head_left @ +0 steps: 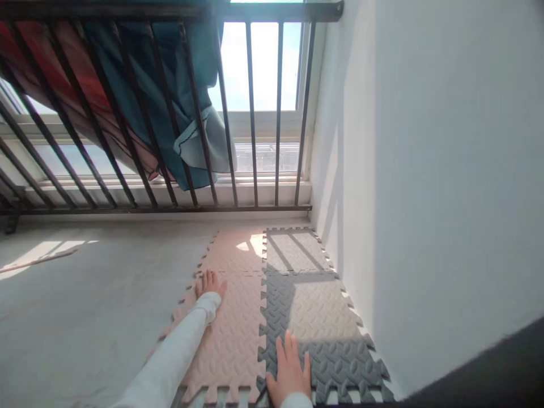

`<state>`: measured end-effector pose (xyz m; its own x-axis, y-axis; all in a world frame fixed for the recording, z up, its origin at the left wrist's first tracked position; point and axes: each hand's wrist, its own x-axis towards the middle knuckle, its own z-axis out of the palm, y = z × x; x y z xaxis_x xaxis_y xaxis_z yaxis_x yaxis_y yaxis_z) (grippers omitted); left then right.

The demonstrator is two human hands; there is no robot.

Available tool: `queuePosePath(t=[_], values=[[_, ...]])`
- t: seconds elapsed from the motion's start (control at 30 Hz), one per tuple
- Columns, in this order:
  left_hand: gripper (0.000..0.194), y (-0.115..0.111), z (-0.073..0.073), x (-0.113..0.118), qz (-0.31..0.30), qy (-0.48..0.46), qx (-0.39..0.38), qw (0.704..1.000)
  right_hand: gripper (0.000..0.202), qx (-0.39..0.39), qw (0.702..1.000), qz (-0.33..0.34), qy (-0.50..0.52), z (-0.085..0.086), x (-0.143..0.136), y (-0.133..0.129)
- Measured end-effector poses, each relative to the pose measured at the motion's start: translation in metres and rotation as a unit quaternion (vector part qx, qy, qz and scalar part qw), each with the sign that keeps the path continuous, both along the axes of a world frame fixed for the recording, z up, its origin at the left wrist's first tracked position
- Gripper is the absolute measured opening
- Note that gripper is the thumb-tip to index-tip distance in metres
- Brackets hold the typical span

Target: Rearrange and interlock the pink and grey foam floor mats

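The left hand (209, 285) lies flat and open on the pink mat (233, 334); the right hand (289, 368) is spread on the gray mat (327, 354); neither grips anything; mats look light, soft, bendy; best pinched by the teeth (233, 392) left of the right hand.

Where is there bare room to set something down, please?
The widest free patch is the floor left of the pink tiles, before the railing, apart from a thin strip at far left. Crowded: the gray tiles run close to the wall; the left hand is on pink, the right hand on gray.
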<state>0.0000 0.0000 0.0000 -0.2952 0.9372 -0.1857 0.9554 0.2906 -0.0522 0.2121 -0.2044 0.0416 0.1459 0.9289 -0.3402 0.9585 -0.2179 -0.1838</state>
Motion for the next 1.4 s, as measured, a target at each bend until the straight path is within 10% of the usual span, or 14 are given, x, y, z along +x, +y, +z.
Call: queuePosePath(t=[0.63, 0.9, 1.07, 1.4], values=[[0.057, 0.007, 0.018, -0.043, -0.044, -0.002, -0.052, 0.998, 0.062, 0.011, 1.000, 0.004, 0.000, -0.005, -0.003, 0.002], [0.057, 0.017, 0.017, 0.059, -0.286, -0.016, -0.005, 0.958, 0.065, -0.001, 1.000, 0.000, 0.024, -0.005, -0.004, 0.007], [0.059, 0.026, 0.010, 0.125, -0.281, -0.075, -0.012, 0.957, 0.070, -0.048, 0.999, 0.005, 0.017, -0.008, -0.005, 0.015], [0.055, 0.038, 0.028, 0.126, -0.292, -0.090, -0.026, 0.952, 0.063, 0.018, 0.999, -0.012, -0.032, -0.006, 0.034, 0.047]])
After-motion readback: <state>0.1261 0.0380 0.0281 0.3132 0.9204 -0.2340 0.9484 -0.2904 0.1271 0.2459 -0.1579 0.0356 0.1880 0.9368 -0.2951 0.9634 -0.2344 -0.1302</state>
